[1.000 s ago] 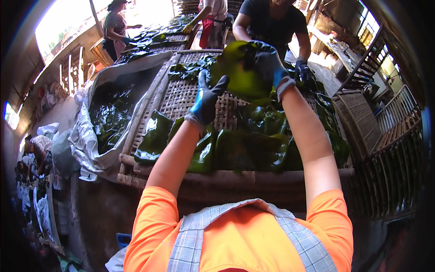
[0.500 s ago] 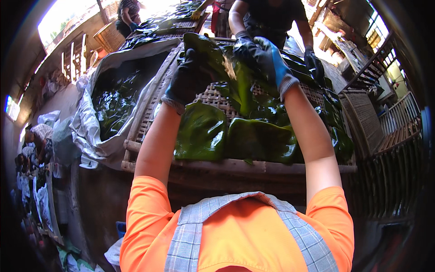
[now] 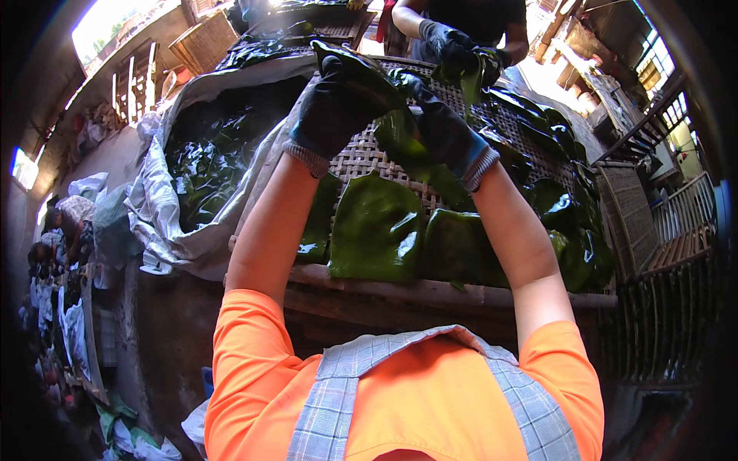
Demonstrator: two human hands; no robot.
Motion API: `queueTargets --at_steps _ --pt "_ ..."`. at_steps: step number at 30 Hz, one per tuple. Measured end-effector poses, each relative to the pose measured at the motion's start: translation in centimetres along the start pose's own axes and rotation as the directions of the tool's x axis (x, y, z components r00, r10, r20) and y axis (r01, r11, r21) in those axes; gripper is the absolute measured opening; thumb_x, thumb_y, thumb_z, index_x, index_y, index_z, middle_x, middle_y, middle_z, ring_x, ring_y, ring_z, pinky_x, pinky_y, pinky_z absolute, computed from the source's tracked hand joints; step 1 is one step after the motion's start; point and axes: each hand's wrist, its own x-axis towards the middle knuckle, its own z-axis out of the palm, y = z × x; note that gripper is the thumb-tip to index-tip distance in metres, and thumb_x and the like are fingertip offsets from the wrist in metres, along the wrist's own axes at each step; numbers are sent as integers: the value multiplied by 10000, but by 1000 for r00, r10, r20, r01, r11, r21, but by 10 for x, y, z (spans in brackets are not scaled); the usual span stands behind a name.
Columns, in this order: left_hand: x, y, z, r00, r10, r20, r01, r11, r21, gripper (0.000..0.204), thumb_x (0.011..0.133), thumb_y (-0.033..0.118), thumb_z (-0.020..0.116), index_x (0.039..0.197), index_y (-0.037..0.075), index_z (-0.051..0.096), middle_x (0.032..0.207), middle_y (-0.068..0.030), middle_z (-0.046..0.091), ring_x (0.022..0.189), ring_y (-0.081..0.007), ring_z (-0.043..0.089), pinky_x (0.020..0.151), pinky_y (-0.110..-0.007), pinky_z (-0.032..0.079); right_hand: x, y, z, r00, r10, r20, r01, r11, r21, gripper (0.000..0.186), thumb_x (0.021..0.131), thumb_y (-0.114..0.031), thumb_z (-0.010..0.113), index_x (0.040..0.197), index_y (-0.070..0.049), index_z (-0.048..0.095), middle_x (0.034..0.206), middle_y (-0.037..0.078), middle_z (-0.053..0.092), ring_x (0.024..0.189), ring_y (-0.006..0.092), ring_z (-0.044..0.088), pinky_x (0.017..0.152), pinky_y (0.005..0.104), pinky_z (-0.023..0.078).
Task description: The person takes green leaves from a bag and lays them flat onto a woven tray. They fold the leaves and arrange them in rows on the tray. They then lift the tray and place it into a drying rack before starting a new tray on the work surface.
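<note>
Both my hands wear dark gloves with blue and grey cuffs. My left hand is closed on the upper left edge of a wet, glossy green kelp-like sheet, raised above a woven bamboo tray. At its right side, my right hand grips the same sheet, its fingertips partly hidden. Below my hands, a broad green sheet lies spread along the tray's near edge. Another sheet lies to its right, close beside it. Bare lattice of the woven tray shows between the sheets.
A white sack-lined container on the left holds a heap of wet green sheets. Across the tray, a co-worker's gloved hands hold another green sheet. Wooden railings stand at the right.
My hands have come closer together, the left shifting right and upward, the right slightly down and left, with the sheet between them. The co-worker's hands have come together around a sheet.
</note>
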Motion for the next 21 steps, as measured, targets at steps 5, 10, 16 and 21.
queueTargets --at_steps 5,10,16,21 --pt "3 -6 -28 907 307 289 -390 352 851 201 918 127 539 1063 18 626 1038 -131 667 987 -229 627 889 -342 504 32 1 33 990 -133 -55 135 991 26 304 867 -111 583 1152 -5 595 1071 129 666 932 236 645 833 324 514" --pt "-26 9 -71 976 51 -211 140 598 789 184 880 147 620 1021 33 650 1004 -92 669 950 -188 615 832 -311 495 30 85 67 854 495 156 -387 408 827 277 850 -122 638 1115 -44 624 1056 125 665 957 227 636 883 398 506" --pt "-27 -23 -123 750 -102 -654 637 378 671 229 862 139 616 1046 4 610 786 -50 583 679 -153 524 616 -323 444 -27 225 82 645 759 81 -726 577 375 454 686 -241 743 1090 -103 590 1027 76 605 948 214 527 805 364 415" --pt "-46 -17 -123 743 248 -621 628 63 776 410 857 251 627 1201 36 565 1023 -192 645 905 -305 626 815 -401 496 20 64 35 578 816 20 -786 550 283 225 821 -206 715 966 -54 634 797 26 625 670 123 532 614 297 458"
